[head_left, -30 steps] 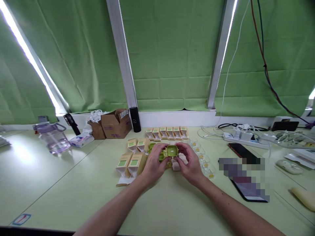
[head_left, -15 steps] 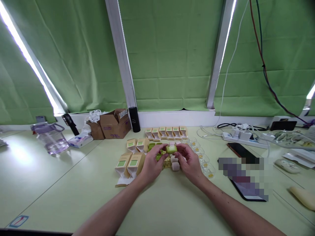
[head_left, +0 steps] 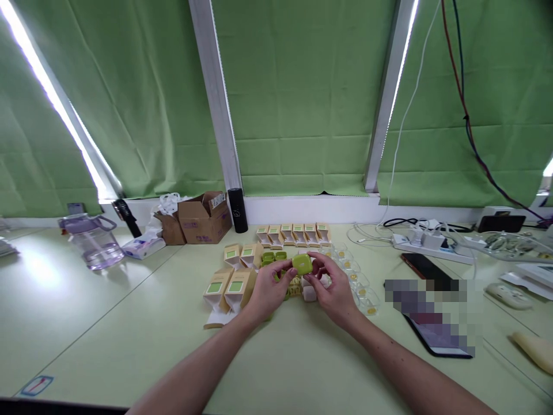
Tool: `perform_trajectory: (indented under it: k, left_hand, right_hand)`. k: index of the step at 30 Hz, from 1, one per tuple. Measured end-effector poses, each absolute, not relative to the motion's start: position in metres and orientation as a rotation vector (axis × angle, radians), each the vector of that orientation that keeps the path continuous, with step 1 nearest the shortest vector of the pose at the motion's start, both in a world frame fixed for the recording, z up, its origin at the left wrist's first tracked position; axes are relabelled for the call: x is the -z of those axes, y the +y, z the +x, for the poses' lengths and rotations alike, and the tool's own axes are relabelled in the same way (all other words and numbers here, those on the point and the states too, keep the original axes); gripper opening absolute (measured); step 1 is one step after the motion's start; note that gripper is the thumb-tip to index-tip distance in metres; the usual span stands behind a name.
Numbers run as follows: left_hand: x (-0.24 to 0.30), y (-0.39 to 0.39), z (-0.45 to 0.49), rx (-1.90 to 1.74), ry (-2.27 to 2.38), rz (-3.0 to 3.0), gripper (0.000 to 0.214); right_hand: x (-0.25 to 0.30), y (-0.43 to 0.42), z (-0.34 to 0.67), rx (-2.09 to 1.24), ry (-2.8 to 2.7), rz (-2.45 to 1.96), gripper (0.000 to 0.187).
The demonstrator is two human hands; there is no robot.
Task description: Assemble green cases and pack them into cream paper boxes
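A small rounded green case [head_left: 302,264] is held up over the table between my two hands. My left hand [head_left: 272,286] pinches its left side with thumb and fingers. On the right side, my right hand [head_left: 334,288] grips it the same way. Its smooth green face is toward me, and the underside is hidden. Below and behind it lie more green pieces [head_left: 275,256], yellowish pieces [head_left: 295,286] and pale pinkish blocks [head_left: 309,294], partly covered by my hands. Clear plastic shells [head_left: 355,278] with yellow spots line up just right of my right hand.
Small open cartons with green labels [head_left: 237,286] stand left of my hands, and a row of similar cartons [head_left: 298,234] stands behind. Farther out are a cardboard box [head_left: 205,222], a black cylinder [head_left: 237,210], a water bottle [head_left: 93,242], phones [head_left: 427,271] and a power strip [head_left: 432,248].
The green case has been turned: its pale, open-looking side faced me before, and now its smooth green face does. Both hands keep nearly the same place.
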State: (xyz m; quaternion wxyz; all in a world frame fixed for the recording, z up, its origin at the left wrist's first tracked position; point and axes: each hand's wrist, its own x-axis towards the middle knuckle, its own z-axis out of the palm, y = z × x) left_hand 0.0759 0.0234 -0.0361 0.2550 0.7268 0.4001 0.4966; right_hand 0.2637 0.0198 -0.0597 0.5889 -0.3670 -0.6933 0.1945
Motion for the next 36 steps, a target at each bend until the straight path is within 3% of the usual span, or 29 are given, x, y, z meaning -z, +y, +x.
perform_trajectory:
  k: [6, 14, 16, 26, 31, 36]
  left_hand:
    - [0.0350, 0.0226, 0.0753, -1.364, 1.057, 2.046, 0.031]
    - [0.0360, 0.0221, 0.0741, -1.450, 1.157, 2.136, 0.009]
    - [0.0359, 0.0213, 0.0730, -1.509, 1.193, 2.179, 0.013]
    - [0.0401, 0.0181, 0.0697, -1.476, 1.064, 2.579, 0.059]
    - [0.0405, 0.0182, 0.0705, -1.444, 1.015, 2.594, 0.056]
    - [0.0350, 0.0210, 0.0702, -1.608, 1.122, 2.310, 0.048]
  right_hand:
    - [0.0589, 0.0210, 0.2626, -0.660, -1.541, -0.726, 0.034]
    - [0.0627, 0.0225, 0.2611, -0.968, -1.406, -0.551, 0.037]
    - [0.0622, 0.0215, 0.2612, -0.976, -1.389, -0.558, 0.036]
    - [0.0595, 0.0166, 0.2581, -0.838, -1.459, -0.666, 0.034]
    - [0.0559, 0.0140, 0.2566, -0.732, -1.512, -0.725, 0.033]
    - [0.0544, 0.0140, 0.2631, -0.365, -1.702, -0.842, 0.012]
